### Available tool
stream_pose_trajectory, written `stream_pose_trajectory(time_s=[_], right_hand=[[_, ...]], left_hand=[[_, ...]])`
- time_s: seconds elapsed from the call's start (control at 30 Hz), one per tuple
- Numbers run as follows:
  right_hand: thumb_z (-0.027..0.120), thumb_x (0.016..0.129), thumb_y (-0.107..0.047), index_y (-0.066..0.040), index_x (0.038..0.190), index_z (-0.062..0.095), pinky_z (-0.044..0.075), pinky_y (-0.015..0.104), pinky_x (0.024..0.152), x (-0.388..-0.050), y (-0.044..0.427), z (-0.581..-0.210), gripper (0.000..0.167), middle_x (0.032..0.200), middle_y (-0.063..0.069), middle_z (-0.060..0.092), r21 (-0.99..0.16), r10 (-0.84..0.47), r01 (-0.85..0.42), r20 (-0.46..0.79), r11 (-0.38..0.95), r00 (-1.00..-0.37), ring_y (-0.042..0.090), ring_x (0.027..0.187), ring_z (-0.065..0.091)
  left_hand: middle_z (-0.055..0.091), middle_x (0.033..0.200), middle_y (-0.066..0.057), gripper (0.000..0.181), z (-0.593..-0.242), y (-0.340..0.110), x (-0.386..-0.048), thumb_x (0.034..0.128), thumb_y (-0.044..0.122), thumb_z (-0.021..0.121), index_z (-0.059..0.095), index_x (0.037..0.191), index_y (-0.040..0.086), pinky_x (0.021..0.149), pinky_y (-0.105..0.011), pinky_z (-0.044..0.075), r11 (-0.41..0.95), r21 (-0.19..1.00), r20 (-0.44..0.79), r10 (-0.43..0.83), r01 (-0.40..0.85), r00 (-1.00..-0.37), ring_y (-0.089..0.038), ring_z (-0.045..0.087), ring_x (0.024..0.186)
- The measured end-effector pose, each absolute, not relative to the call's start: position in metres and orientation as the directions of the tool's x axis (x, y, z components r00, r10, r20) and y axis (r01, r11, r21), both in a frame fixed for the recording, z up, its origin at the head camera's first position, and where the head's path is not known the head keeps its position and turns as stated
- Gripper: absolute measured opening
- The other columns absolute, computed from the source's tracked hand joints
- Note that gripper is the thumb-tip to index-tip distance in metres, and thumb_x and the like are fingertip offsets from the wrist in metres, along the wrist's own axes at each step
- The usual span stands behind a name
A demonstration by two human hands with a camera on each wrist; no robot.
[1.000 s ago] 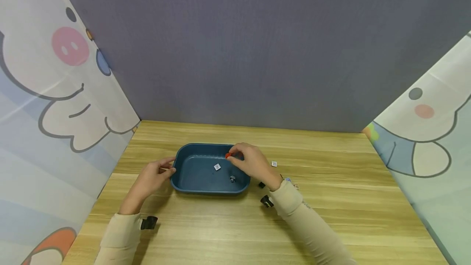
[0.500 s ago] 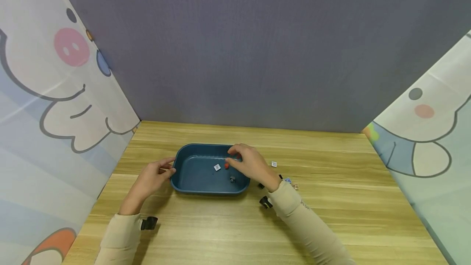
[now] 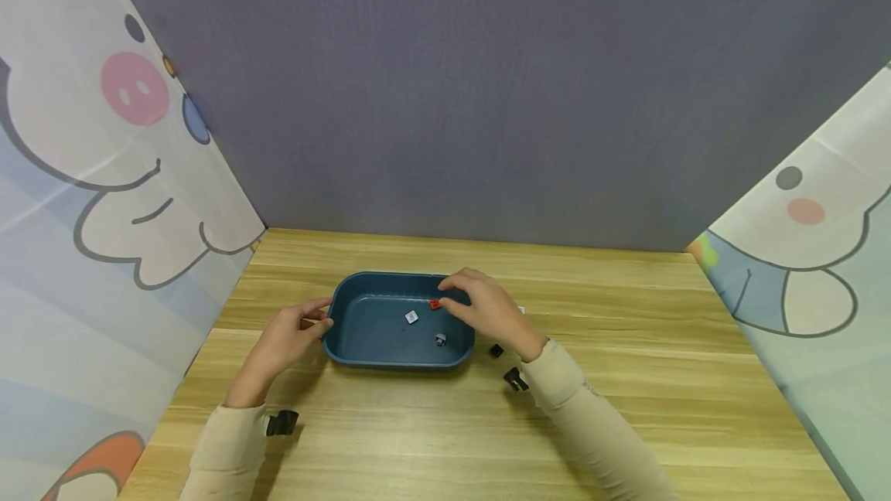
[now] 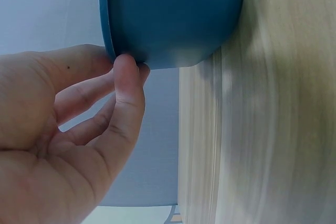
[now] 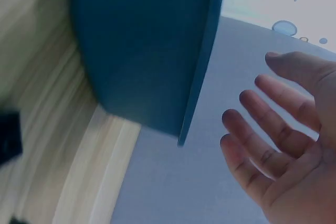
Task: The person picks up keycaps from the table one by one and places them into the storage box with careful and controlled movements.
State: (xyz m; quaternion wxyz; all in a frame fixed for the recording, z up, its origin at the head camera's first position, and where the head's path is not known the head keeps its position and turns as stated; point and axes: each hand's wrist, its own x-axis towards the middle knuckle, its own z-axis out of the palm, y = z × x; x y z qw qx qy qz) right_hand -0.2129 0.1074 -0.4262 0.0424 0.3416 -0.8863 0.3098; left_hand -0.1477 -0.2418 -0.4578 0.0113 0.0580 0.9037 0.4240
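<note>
On the wood-grain tabletop [image 3: 390, 435] sits a blue bin [image 3: 397, 365] with rounded corners; take its middle as the centre of the clock. At nine o'clock the left hand [image 3: 291, 335] has its grip on the bin's rim, thumb and fingertips pinching it, as the left wrist view shows from close by. At three o'clock the right hand [image 3: 487, 308] hangs over the bin's rim, and its grip is loose and holds nothing; the right wrist view shows the fingers spread apart with light between them. Inside the bin, a red piece [image 3: 435, 304] is at two o'clock, just beside the right thumb's tip in the head view. A white piece [image 3: 411, 317] with a printed face lies near the bin's centre, and a grey piece [image 3: 441, 339] lies at four o'clock. Outside the bin, between three and four o'clock, a small black block [image 3: 496, 350] is near the wall, and a white tile [image 3: 521, 310] shows at three o'clock, partly hidden by the right hand. A grey panel [image 3: 445, 99] stands at twelve o'clock.
</note>
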Motion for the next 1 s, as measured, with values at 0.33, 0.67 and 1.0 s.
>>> stream_pose_trajectory(time_s=[0.33,0.67,1.0], right_hand=[[0.075,0.093,-0.018,-0.010,0.116,0.073,0.052,0.041,0.090,-0.215,0.143,-0.424,0.024,0.112,0.001,0.066,-0.418,-0.604,-0.681,0.321,0.601,-0.730,0.021,0.106,0.062],[0.078,0.090,-0.012,-0.004,0.112,0.072,0.053,0.046,0.086,-0.221,0.194,-0.440,0.025,0.108,0.009,0.066,-0.308,-0.601,-0.682,0.323,0.664,-0.731,0.028,0.100,0.063],[0.077,0.091,-0.017,-0.004,0.114,0.072,0.047,0.059,0.088,-0.222,0.225,-0.460,0.027,0.110,0.012,0.067,-0.208,-0.551,-0.593,0.229,0.778,-0.803,0.034,0.101,0.062]], left_hand=[[0.067,0.109,-0.019,0.044,-0.457,-0.241,-0.147,0.0987,0.007,0.064,0.054,0.141,-0.004,0.064,-0.031,0.054,0.635,0.767,0.027,0.115,0.094,-0.993,-0.022,0.069,0.082],[0.068,0.109,-0.020,0.045,-0.458,-0.241,-0.147,0.0985,0.007,0.064,0.055,0.141,-0.004,0.063,-0.031,0.054,0.640,0.763,0.028,0.110,0.092,-0.994,-0.021,0.069,0.080],[0.067,0.111,-0.020,0.045,-0.457,-0.241,-0.147,0.0993,0.009,0.064,0.054,0.142,-0.003,0.064,-0.032,0.054,0.639,0.765,0.010,0.110,0.079,-0.994,-0.021,0.069,0.081]])
